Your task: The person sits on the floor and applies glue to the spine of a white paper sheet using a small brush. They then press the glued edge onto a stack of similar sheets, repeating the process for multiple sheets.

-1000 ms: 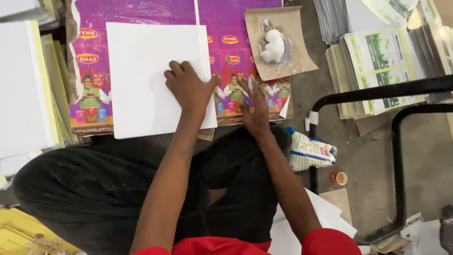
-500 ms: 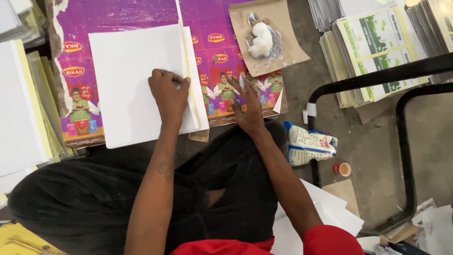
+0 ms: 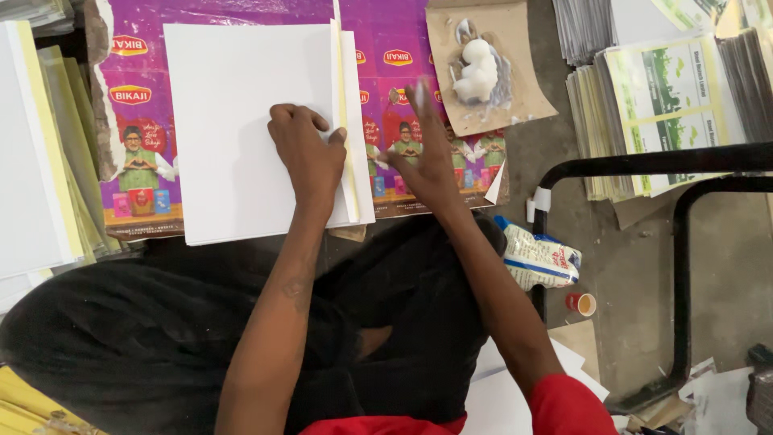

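Note:
A white paper block (image 3: 241,121) lies on a purple printed plastic sheet (image 3: 394,72) on the floor. My left hand (image 3: 306,157) is curled, knuckles down, pressing on the block near its right edge, where a thin yellowish strip (image 3: 345,121) runs along the spine. My right hand (image 3: 419,153) hovers just right of the block over the purple sheet, fingers spread and blurred, holding nothing. A brown card (image 3: 483,68) with a blob of white paste (image 3: 477,72) sits beyond my right hand.
White and yellow-edged paper stacks (image 3: 32,145) stand at the left. Green-printed cover stacks (image 3: 660,105) lie at the right. A black metal frame (image 3: 684,242) crosses the right side. A white pouch (image 3: 538,259) and small red cup (image 3: 581,304) sit near my leg.
My left hand slid left and curled onto the block. My right hand lifted off the purple sheet and moved up toward the paste card. The view shifted slightly.

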